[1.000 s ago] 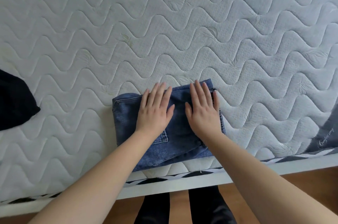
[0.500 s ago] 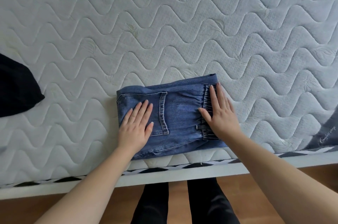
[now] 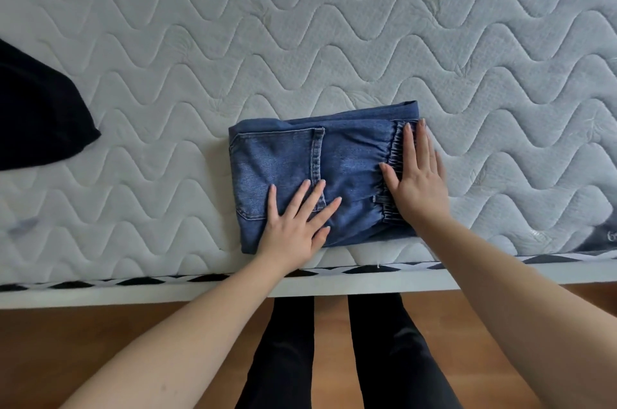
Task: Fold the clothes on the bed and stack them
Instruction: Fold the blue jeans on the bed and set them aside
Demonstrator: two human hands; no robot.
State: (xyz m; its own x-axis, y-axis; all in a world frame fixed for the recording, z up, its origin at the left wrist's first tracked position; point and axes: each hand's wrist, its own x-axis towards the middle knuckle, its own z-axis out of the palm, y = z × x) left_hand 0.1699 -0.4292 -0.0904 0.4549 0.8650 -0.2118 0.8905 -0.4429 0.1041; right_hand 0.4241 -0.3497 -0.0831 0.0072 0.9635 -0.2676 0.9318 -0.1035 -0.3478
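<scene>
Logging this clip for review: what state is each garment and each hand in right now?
Blue denim jeans: folded into a compact rectangle, lying flat near the mattress edge.
Black garment: unfolded heap at the left edge, partly out of view.
Left hand: fingers spread, pressing flat on the jeans' near part.
Right hand: fingers straight, pressing flat on the elastic waistband end.
</scene>
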